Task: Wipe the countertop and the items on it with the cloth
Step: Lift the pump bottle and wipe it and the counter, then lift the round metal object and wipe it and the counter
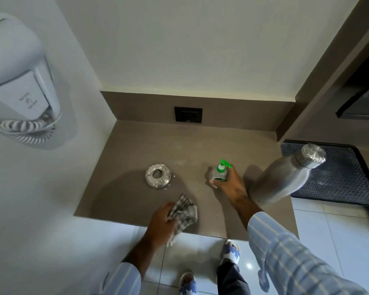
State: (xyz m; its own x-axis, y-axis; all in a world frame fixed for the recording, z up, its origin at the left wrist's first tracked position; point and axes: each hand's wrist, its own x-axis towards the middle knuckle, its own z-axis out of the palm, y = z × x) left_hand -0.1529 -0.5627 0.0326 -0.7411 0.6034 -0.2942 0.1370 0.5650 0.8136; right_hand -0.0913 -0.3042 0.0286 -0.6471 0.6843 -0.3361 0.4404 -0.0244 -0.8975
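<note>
The left hand grips the bunched cloth low centre on the countertop; the right hand seemingly clasps the pump bottle; its forearm could topple the steel flask at right.

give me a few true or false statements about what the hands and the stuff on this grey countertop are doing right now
1. The left hand holds a checked grey and white cloth. True.
2. The right hand grips the tall brushed steel bottle. False: it grips the clear pump bottle with the green top.
3. The round shiny metal ashtray sits left of the pump bottle. True.
4. The cloth covers the ashtray. False: it is nearer the front edge of the grey countertop, apart from the ashtray.
5. The steel bottle lies on its side. False: it stands upright.
</note>
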